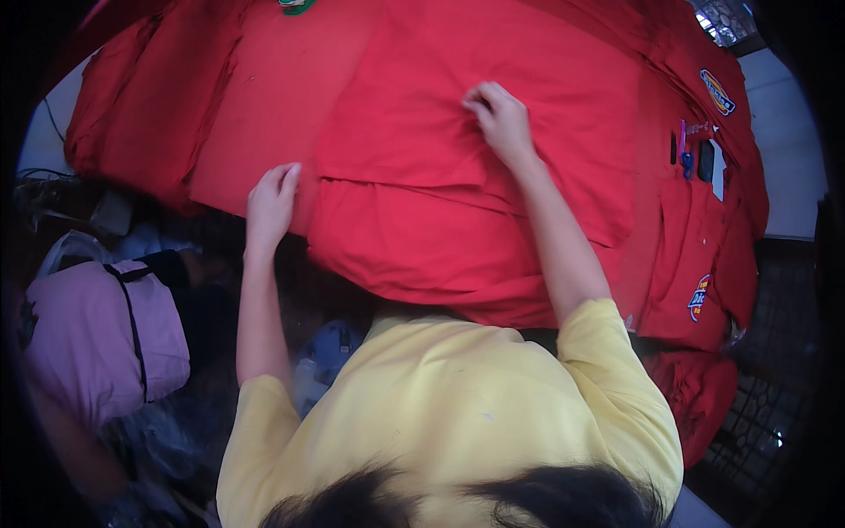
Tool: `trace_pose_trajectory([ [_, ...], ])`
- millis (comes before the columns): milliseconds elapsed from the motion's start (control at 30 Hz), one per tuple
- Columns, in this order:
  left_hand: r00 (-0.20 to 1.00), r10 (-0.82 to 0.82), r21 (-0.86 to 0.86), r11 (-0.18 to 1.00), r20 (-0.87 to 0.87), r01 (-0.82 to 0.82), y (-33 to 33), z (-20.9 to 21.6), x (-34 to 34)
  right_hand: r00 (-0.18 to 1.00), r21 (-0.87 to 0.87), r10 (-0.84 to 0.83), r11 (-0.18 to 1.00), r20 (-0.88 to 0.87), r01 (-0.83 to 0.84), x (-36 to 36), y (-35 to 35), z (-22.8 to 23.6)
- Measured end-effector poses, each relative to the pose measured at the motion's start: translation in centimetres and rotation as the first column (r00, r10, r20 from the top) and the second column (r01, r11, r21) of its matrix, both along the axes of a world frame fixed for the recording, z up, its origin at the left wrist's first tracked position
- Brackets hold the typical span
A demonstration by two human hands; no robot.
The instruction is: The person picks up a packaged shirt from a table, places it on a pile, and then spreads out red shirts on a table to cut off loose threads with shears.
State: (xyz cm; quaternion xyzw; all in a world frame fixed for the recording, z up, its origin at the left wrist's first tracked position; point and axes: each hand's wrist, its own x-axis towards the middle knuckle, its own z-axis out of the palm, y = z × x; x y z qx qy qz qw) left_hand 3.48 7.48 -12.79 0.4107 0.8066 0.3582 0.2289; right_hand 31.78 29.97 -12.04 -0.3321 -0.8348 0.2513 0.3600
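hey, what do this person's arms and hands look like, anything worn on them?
Both arms are bare from the short sleeves of a yellow shirt down. The left hand and right hand are bare too: no gloves, and no watch, ring or bracelet shows on either wrist or on the fingers.

both bare forearms reach forward from short yellow sleeves. the left hand (271, 204) lies flat, palm down, fingers together and pointing away, the arm nearly straight. the right hand (498, 119) is further out and higher, its wrist bent, fingers curled down with the tips pinched together. the two hands are well apart.
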Motion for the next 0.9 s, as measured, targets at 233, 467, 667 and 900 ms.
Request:
trace_pose_trajectory([
  [233, 0.994, -0.052, 0.124, 0.99, -0.097, 0.063, 4.0, -3.2, -0.2, 0.661, -0.621, 0.329, 0.736, 0.675, 0.268, 21.3, -13.4, 6.9],
  [467, 0.849, -0.028, 0.209, 0.973, 0.527, -0.098, 5.9, 0.8, 0.1, 0.631, -0.309, -0.68, 0.55, 0.372, 0.776, 29.1, -14.6, 3.3],
  [667, 0.884, -0.268, 0.287, 0.944, 0.384, 0.162, 4.6, 2.7, -0.8, 0.677, -0.54, -0.728, 0.528, 0.111, 0.656, 28.5, -10.1, -2.0],
  [900, 0.835, -0.249, 0.099, 0.968, 0.491, 0.23, -1.1, -1.8, -2.8, 0.638, -0.74, -0.754, 0.517, -0.156, 0.43, 33.9, -12.5, -4.7],
])
